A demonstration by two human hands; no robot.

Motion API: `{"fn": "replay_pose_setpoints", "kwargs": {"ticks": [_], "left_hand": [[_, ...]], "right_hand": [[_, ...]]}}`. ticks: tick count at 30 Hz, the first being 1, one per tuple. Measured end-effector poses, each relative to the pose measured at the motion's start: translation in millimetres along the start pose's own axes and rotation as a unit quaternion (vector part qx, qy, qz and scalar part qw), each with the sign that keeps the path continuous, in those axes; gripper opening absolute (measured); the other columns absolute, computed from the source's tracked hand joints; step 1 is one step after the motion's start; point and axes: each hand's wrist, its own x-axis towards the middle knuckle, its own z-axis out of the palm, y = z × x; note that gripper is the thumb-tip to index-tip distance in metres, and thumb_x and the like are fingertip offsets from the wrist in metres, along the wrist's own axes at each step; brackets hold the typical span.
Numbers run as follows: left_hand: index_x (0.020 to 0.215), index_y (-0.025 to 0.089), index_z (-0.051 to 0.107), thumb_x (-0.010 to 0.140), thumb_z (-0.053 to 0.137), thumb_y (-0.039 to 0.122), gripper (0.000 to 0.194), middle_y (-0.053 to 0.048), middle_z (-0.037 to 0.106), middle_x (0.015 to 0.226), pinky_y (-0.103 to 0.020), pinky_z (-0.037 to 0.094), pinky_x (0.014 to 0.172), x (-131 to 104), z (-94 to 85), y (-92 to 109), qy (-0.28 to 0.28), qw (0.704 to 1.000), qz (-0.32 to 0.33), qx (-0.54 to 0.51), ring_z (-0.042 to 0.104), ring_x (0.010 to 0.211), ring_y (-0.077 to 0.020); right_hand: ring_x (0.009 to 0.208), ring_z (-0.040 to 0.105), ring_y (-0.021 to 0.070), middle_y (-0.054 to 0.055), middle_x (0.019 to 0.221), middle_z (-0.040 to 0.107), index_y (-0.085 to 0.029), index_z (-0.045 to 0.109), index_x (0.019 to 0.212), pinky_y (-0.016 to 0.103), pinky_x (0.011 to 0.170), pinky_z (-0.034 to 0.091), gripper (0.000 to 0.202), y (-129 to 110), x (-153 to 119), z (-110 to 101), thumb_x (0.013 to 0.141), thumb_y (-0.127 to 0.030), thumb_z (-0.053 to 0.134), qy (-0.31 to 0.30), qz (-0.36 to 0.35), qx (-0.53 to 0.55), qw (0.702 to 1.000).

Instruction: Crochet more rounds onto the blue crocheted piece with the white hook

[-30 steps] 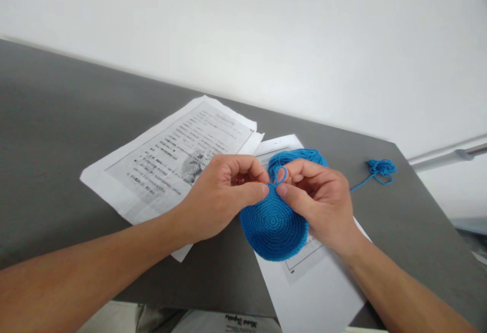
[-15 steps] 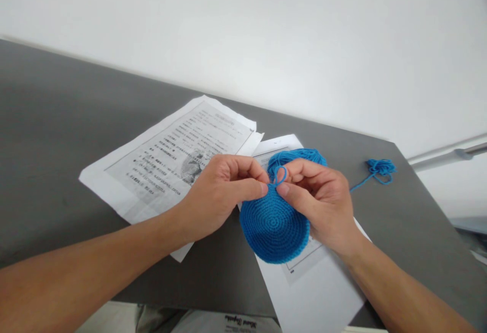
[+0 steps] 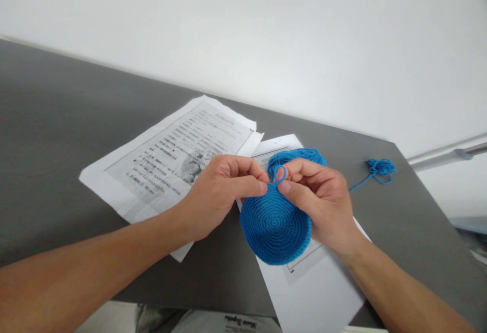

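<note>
Both hands [image 3: 218,196], thumbs facing, pinch blue crochet [image 3: 275,229].

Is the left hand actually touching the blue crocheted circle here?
Touching: the head view shows the left hand gripping the blue crocheted circle at its top edge, thumb pressed over the stitches.

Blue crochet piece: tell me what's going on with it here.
A person has the crochet piece up in both hands: the left hand pinches its top edge, and the right hand pinches at a small yarn loop there. A yarn bundle lies just beyond. Off to the right, a smaller tangle sits on the table, its strand leading toward the right hand. Printed sheets lie around the work.
</note>
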Motion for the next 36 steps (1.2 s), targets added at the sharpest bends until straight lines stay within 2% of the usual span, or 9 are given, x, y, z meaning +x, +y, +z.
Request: {"fn": "replay_pose_setpoints", "kwargs": {"ticks": [9, 16, 21, 25, 28, 36], "left_hand": [[0.065, 0.016, 0.066, 0.07, 0.077, 0.026, 0.016, 0.002, 0.055, 0.059, -0.026, 0.035, 0.057, -0.1, 0.9, -1.0, 0.004, 1.0, 0.0, 0.0, 0.046, 0.057, -0.0111], [0.077, 0.016, 0.063, 0.073, 0.082, 0.027, 0.022, 0.005, 0.053, 0.065, -0.023, 0.031, 0.054, -2.2, 3.1, -0.6, -0.014, 0.997, 0.049, 0.064, 0.043, 0.059, -0.0091], [0.071, 0.016, 0.061, 0.081, 0.075, 0.028, 0.021, 0.004, 0.054, 0.065, -0.022, 0.034, 0.054, 0.3, 7.7, 1.1, 0.037, 0.988, 0.089, 0.119, 0.044, 0.06, -0.009], [0.073, 0.016, 0.063, 0.083, 0.074, 0.029, 0.02, 0.001, 0.061, 0.069, -0.023, 0.038, 0.056, 1.4, 7.1, -0.3, 0.078, 0.984, 0.106, 0.116, 0.05, 0.062, -0.0106], [0.074, 0.017, 0.063, 0.084, 0.074, 0.03, 0.02, 0.002, 0.06, 0.067, -0.023, 0.038, 0.056, 0.9, 5.6, -1.5, 0.108, 0.982, 0.118, 0.102, 0.05, 0.061, -0.0105], [0.074, 0.017, 0.062, 0.083, 0.077, 0.028, 0.02, 0.004, 0.057, 0.066, -0.023, 0.035, 0.055, 1.8, 5.6, -1.8, 0.098, 0.987, 0.116, 0.055, 0.045, 0.059, -0.0091]], "right_hand": [[0.045, 0.04, 0.0076, -0.005, 0.054, 0.056, -0.019, 0.072, 0.072, 0.021, 0.039, 0.029, 0.016, 0.3, 0.4, -0.1, 0.066, -0.022, 0.087, -0.004, -0.004, 0.007, 1.0], [0.047, 0.045, 0.0076, -0.005, 0.055, 0.058, -0.019, 0.071, 0.073, 0.02, 0.042, 0.034, 0.015, 2.9, 1.0, 1.9, 0.069, -0.017, 0.085, -0.004, -0.054, -0.015, 0.998], [0.047, 0.044, 0.0075, -0.006, 0.055, 0.055, -0.02, 0.067, 0.074, 0.02, 0.042, 0.036, 0.017, 0.7, 1.5, 3.6, 0.071, -0.018, 0.083, -0.015, -0.064, -0.054, 0.996], [0.048, 0.046, 0.0081, -0.005, 0.057, 0.056, -0.02, 0.067, 0.079, 0.02, 0.042, 0.038, 0.015, -1.0, 2.3, 1.3, 0.074, -0.023, 0.081, -0.034, -0.066, -0.065, 0.995], [0.05, 0.048, 0.0089, -0.004, 0.059, 0.058, -0.02, 0.067, 0.081, 0.021, 0.043, 0.04, 0.015, -1.9, 2.4, -0.1, 0.074, -0.023, 0.08, -0.042, -0.07, -0.07, 0.994], [0.048, 0.05, 0.0086, -0.004, 0.057, 0.059, -0.019, 0.068, 0.078, 0.021, 0.043, 0.043, 0.009, -1.0, 2.1, 1.5, 0.075, -0.019, 0.076, -0.016, -0.078, -0.077, 0.994]]}}
